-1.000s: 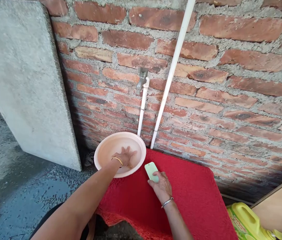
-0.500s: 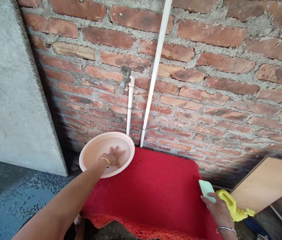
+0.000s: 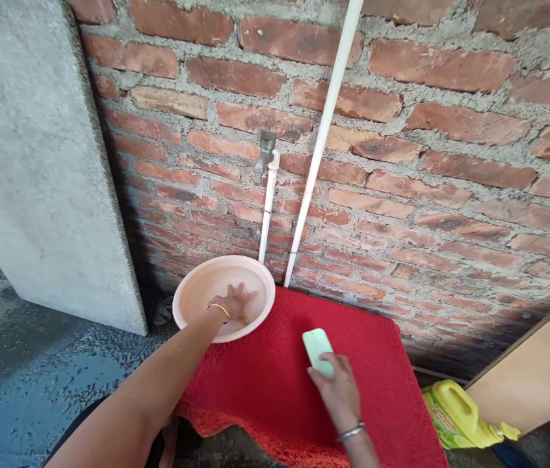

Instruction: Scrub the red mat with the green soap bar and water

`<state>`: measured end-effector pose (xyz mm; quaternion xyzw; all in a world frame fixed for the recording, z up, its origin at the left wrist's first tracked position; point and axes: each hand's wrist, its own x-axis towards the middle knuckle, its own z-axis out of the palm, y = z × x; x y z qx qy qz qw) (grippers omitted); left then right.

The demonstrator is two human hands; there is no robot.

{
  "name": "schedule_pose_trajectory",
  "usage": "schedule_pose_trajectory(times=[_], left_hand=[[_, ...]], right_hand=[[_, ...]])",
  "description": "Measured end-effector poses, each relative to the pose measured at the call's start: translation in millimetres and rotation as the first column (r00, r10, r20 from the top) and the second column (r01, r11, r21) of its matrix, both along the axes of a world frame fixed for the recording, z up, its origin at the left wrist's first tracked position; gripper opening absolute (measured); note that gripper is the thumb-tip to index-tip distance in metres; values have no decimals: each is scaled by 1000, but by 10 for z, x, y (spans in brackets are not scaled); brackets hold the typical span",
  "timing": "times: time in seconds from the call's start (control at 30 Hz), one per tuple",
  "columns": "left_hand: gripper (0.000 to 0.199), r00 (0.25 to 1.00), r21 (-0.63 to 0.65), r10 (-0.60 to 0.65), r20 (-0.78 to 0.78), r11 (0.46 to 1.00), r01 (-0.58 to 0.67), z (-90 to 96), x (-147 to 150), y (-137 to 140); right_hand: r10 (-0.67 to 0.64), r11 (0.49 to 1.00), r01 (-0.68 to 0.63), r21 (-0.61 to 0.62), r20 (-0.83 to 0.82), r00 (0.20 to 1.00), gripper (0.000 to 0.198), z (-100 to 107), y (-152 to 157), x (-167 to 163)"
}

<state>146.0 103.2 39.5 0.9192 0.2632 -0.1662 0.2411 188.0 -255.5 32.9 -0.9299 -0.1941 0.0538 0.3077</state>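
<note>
My left hand (image 3: 235,303), a yellow bangle at its wrist, reaches into a pale pink basin (image 3: 184,289) with its fingers spread. It holds nothing that I can see and looks to be in water. The basin stands at the far left corner of a red textured cloth (image 3: 275,377) spread over a raised surface. In my right hand (image 3: 339,393), which wears a silver bangle, is a pale green bar of soap (image 3: 318,348), gripped at its near end. The bar is over the middle of the cloth; whether it touches is hard to tell.
Behind the cloth rises a brick wall (image 3: 445,201) with a tap (image 3: 264,156) and white pipes (image 3: 321,136). A concrete slab (image 3: 60,162) leans at left above wet floor (image 3: 70,390). At right are a yellow jug (image 3: 460,416) and a tan board (image 3: 533,377).
My right hand has carried the soap bar leftward from the cloth's right edge to its middle. The left hand stays spread in the basin. The view has shifted slightly.
</note>
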Motion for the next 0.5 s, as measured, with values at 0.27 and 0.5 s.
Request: schedule_pose_trajectory(times=[0.27,0.5], left_hand=[[101,999,32,-39,-36,999,41,118,-52,-68],[106,996,53,-62,-70,996,66,133,-65,-67]], right_hand=[[264,962,-266,-67,-33,964,31,19,858,-588],[93,995,-94,-25,-38,995,23,-76,35,-71]])
